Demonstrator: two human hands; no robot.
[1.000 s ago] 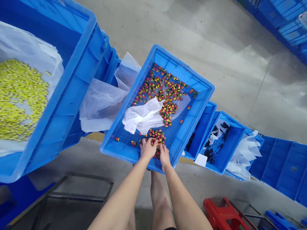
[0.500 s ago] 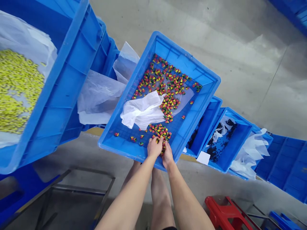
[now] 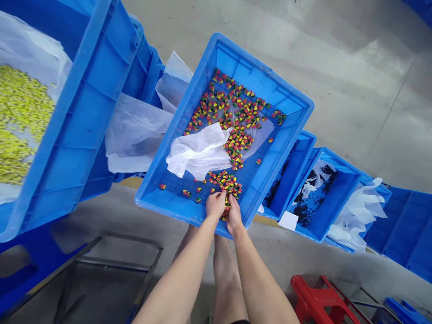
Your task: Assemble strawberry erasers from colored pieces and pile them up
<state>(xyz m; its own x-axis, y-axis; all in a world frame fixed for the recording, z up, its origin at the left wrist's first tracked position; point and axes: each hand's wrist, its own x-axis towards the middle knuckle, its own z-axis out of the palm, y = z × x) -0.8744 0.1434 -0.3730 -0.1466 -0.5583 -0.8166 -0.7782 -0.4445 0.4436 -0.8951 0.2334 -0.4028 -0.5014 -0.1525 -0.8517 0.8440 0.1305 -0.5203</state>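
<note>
A shallow blue plastic tray (image 3: 256, 76) lies tilted in front of me, holding many small red, yellow and green pieces (image 3: 234, 110) scattered over a sheet of clear film. A crumpled white plastic bag (image 3: 197, 150) lies in the tray's middle. At the near wall, my left hand (image 3: 216, 204) and my right hand (image 3: 234, 216) are cupped close together around a heap of the pieces (image 3: 226, 183). Some pieces lie between my fingers, and my hands hide the heap's lower end.
A large blue crate (image 3: 81, 117) of yellow pieces (image 3: 20, 121) stands to the left. Blue crates with dark pieces (image 3: 313, 198) and white bags line up to the right. Below are a red plastic stool (image 3: 320, 299), a metal frame (image 3: 111, 265) and a concrete floor (image 3: 354, 90).
My hands have drawn closer together around the heap near the tray's front wall. The whole view has drifted, so the tray sits higher in the picture.
</note>
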